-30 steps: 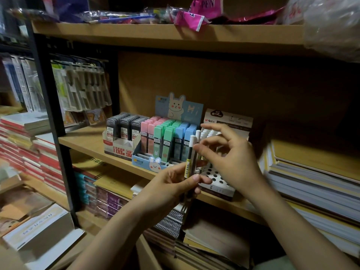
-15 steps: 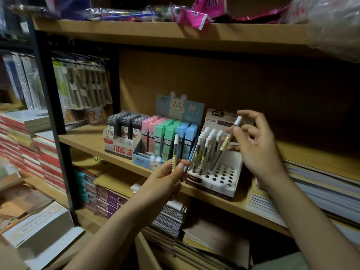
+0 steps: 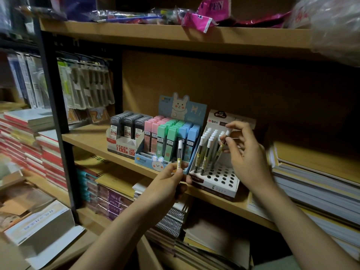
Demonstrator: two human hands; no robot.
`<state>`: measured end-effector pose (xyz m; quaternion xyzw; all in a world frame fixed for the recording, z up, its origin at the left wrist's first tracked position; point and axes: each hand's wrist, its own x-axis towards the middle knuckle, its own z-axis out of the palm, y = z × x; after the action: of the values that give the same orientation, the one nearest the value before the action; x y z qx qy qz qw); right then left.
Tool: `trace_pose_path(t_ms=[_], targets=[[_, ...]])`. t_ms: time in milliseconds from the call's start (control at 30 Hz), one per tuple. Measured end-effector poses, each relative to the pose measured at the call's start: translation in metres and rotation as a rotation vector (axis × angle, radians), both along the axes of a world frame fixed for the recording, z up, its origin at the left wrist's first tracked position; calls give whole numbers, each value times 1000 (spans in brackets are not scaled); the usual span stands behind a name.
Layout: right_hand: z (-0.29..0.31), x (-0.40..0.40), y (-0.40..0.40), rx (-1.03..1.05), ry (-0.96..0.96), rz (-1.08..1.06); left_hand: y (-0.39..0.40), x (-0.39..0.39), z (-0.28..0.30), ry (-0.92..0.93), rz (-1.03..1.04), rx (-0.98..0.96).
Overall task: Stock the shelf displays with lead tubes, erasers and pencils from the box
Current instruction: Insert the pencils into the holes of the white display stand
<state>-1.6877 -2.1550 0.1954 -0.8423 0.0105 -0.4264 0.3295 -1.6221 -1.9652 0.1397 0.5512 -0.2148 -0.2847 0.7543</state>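
Right hand (image 3: 246, 152) pinches lead tube (image 3: 222, 148) over holed stand (image 3: 216, 177), tip nearing hole. Left hand (image 3: 169, 184) grips spare tube (image 3: 179, 155) upright, just left of stand. Tubes likely light, stiff, slick; hold near capped top.

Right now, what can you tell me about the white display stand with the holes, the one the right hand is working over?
The white display stand looks like printed cardboard, with a sloped top punched with round holes, a dark band on its front and a raised back card. It sits on the middle shelf, right of the rabbit display. White-capped lead tubes stand tilted in its rear and left holes; the front holes are empty. The right hand pinches one tube above it.
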Motion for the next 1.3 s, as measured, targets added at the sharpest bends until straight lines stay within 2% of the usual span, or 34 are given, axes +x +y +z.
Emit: trace_pose_path(t_ms=[133,200,500,700,900,1000,1100,1200,1300], targets=[[-1,-3,1,7,21,37,0,-3,-5,-195,129,163],[0,-2,0,14,16,23,-2,-7,-9,-265,138,186],[6,6,-1,70,39,-44,-12,-7,-9,-329,168,191],[10,8,1,116,74,-7,-11,-7,-8,-235,196,82],[6,8,1,54,121,-65,-8,-9,-4,-174,193,-7],[10,3,4,113,29,-93,-10,-10,-4,-158,188,-60],[16,-7,11,179,-108,59,-12,-15,0,-205,147,-101],[14,-15,24,264,0,284,-16,-20,6,-252,120,-135],[8,-13,31,258,31,338,-18,-22,9,-260,107,-146]])
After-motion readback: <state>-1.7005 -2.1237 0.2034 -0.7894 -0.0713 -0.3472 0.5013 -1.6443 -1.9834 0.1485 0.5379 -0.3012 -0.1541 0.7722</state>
